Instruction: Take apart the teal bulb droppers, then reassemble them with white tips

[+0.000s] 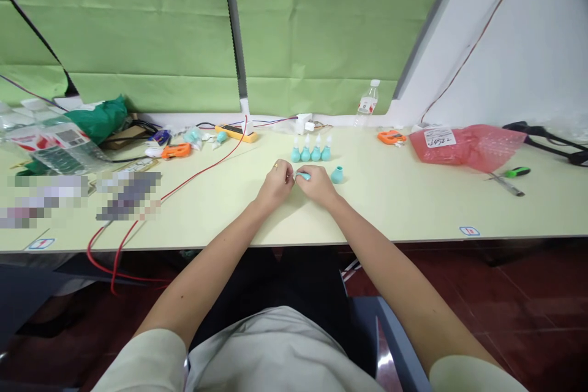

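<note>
My right hand (316, 184) is closed around a small turquoise piece (304, 176), partly covered by the fingers. It looks like one of the rubber bulbs nearby. Close against it, my left hand (277, 184) has its fingers pinched together; whatever they hold is hidden. Just beyond the hands, several turquoise bulbs with clear pointed tips (311, 152) stand upright in a row. To the right of my right hand, a turquoise bulb (337, 175) stands with its open neck up and no tip on it.
A pink bubble-wrap bag (466, 147), a green-handled tool (517, 171) and an orange tool (391, 137) lie to the right. A clear bottle (367, 101) stands at the back. On the left are a red cable (202, 170), packed bottles (59, 144) and a yellow meter-like device (236, 133).
</note>
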{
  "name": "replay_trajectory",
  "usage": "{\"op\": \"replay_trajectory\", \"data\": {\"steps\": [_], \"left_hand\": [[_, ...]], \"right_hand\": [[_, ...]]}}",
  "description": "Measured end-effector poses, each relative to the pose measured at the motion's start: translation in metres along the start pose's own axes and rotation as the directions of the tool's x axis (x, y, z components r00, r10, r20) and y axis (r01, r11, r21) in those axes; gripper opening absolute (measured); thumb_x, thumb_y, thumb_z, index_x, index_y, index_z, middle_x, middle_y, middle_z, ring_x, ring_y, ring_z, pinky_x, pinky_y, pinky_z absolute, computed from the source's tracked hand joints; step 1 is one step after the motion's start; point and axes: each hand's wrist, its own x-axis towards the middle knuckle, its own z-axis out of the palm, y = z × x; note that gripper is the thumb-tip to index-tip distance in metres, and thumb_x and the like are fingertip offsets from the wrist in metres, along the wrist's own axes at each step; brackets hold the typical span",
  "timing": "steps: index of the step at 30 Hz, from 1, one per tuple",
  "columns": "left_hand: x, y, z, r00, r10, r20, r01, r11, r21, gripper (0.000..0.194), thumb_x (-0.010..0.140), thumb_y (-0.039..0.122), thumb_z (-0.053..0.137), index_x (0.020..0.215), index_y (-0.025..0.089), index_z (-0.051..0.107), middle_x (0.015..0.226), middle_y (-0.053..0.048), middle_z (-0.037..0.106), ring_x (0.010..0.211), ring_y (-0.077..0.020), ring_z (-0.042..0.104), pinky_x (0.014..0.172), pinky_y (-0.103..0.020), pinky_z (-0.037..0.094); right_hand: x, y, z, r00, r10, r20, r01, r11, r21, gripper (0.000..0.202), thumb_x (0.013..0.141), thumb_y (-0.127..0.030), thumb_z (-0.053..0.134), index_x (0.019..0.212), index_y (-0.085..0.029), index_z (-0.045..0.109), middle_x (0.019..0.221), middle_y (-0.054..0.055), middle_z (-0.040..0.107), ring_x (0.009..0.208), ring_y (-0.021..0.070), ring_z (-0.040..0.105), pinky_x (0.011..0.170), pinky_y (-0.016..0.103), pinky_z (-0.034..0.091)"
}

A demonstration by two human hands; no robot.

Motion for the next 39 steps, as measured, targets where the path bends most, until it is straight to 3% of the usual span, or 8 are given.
{"op": "replay_trajectory", "data": {"steps": [13, 24, 32, 39], "left_hand": [[0.003, 0.006, -0.005, 1.0, 0.002, -0.013, -0.003, 0.998, -0.059, 0.032, 0.08, 0.0, 0.056, 0.092, 0.025, 0.041, 0.089, 0.0, 0.05, 0.076, -0.0159, 0.051, 0.065, -0.031, 0.044], [0.003, 0.005, -0.007, 0.991, 0.129, -0.023, -0.129, 0.992, 0.0, 0.026, 0.09, 0.002, 0.056, 0.098, 0.023, 0.044, 0.102, -0.005, 0.053, 0.086, -0.017, 0.055, 0.075, -0.033, 0.049], [0.0, 0.008, -0.008, 1.0, 0.012, 0.028, -0.013, 0.999, 0.03, 0.024, 0.092, 0.003, 0.058, 0.093, 0.023, 0.046, 0.089, -0.001, 0.06, 0.083, -0.0167, 0.059, 0.078, -0.032, 0.049], [0.0, 0.012, -0.01, 0.992, -0.1, 0.07, 0.107, 0.989, -0.101, 0.023, 0.085, 0.003, 0.058, 0.09, 0.023, 0.047, 0.09, 0.001, 0.059, 0.067, -0.0119, 0.057, 0.065, -0.029, 0.049]], "right_hand": [[0.004, 0.003, -0.002, 1.0, 0.021, -0.016, -0.02, 0.999, 0.04, 0.02, 0.083, -0.024, 0.061, 0.086, -0.02, 0.081, 0.093, 0.008, 0.082, 0.087, 0.0258, 0.071, 0.084, 0.036, 0.051], [0.007, 0.005, -0.003, 0.998, 0.047, -0.048, -0.04, 0.99, 0.133, 0.022, 0.083, -0.028, 0.06, 0.083, -0.018, 0.079, 0.086, 0.005, 0.079, 0.084, 0.0226, 0.069, 0.082, 0.033, 0.05], [0.002, 0.002, -0.005, 1.0, 0.007, 0.004, -0.007, 1.0, -0.005, 0.02, 0.085, -0.025, 0.058, 0.082, -0.019, 0.078, 0.083, 0.005, 0.077, 0.078, 0.0212, 0.065, 0.078, 0.032, 0.046], [0.0, -0.004, -0.006, 0.999, -0.004, 0.046, 0.009, 0.994, -0.107, 0.02, 0.087, -0.022, 0.057, 0.085, -0.019, 0.077, 0.092, 0.008, 0.08, 0.087, 0.0244, 0.068, 0.083, 0.034, 0.046]]}}
